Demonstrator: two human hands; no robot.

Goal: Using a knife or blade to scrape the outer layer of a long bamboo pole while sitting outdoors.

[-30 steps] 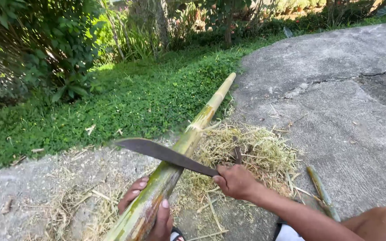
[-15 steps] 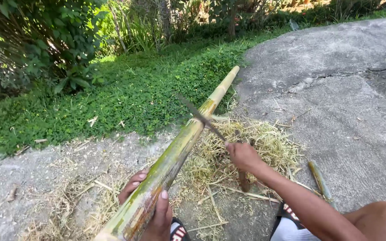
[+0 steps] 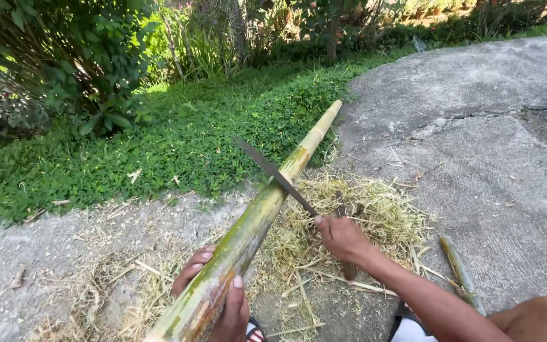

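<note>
Fingers of my left hand [image 3: 220, 297] wrap the near end of the bamboo pole [image 3: 257, 218]; my right hand [image 3: 343, 237] clenches the handle of a long knife [image 3: 276, 177], its blade across the pole's middle. Beside the pole lies a heap of pale shavings [image 3: 362, 215], so scraping looks well begun; green skin remains along the pole.

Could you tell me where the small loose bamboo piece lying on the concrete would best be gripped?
Probably across the middle of the small bamboo piece, coming from above: it lies flat on the concrete, narrow, with both long sides bare. Its near end is beside the person's forearm.
</note>
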